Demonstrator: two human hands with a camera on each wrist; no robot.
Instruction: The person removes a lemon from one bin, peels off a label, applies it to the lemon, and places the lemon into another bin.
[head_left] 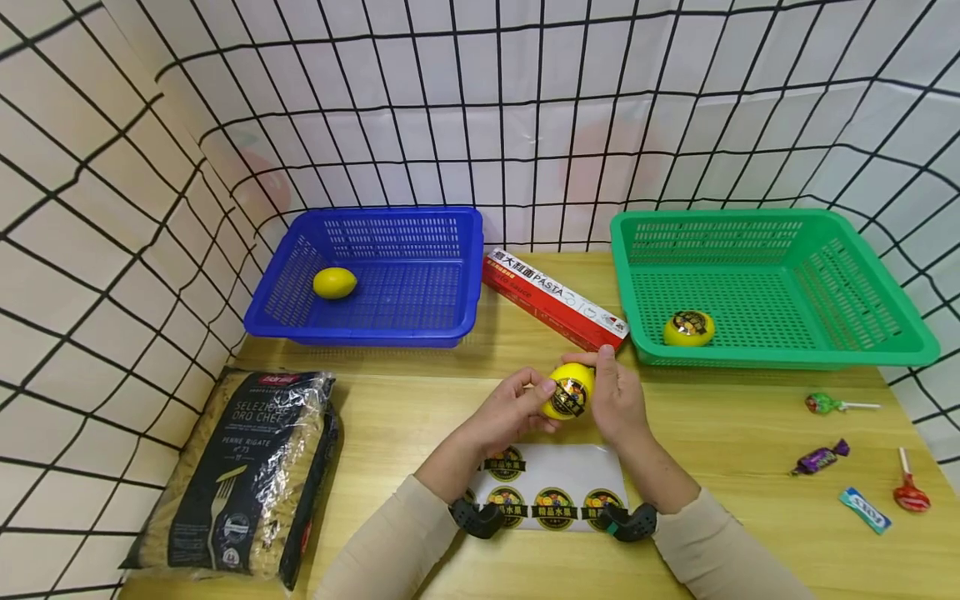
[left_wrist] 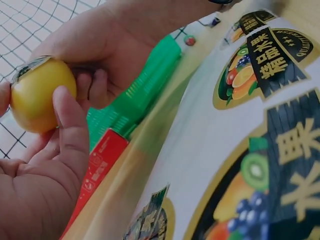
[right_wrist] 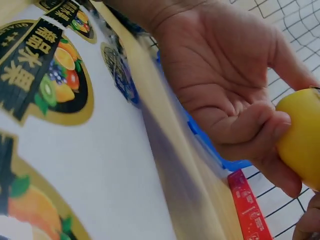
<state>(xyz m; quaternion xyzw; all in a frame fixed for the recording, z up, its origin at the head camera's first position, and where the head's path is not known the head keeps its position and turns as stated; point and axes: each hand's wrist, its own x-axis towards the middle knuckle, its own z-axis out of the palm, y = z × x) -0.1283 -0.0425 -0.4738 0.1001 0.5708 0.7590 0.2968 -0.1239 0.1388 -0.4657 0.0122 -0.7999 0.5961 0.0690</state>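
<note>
A yellow lemon [head_left: 561, 402] with a dark round fruit sticker [head_left: 569, 398] on its side is held up over the table. My left hand [head_left: 513, 407] grips it, thumb on the front and fingers beneath. My right hand [head_left: 618, 402] is at its right side, thumb pointing up and a finger reaching over the lemon's top. In the left wrist view, the sticker [left_wrist: 34, 66] lies along the lemon's upper edge. Below the hands is a white sticker sheet [head_left: 551, 462] with several of the same round labels.
A blue basket [head_left: 390, 337] holds a plain lemon [head_left: 334, 283]; a green basket [head_left: 780, 358] holds a stickered lemon [head_left: 687, 329]. Between them lies a red pasta box [head_left: 555, 300]. A penne bag [head_left: 232, 475] lies left; lollipops [head_left: 823, 403] and wrapped candies [head_left: 819, 458] lie right.
</note>
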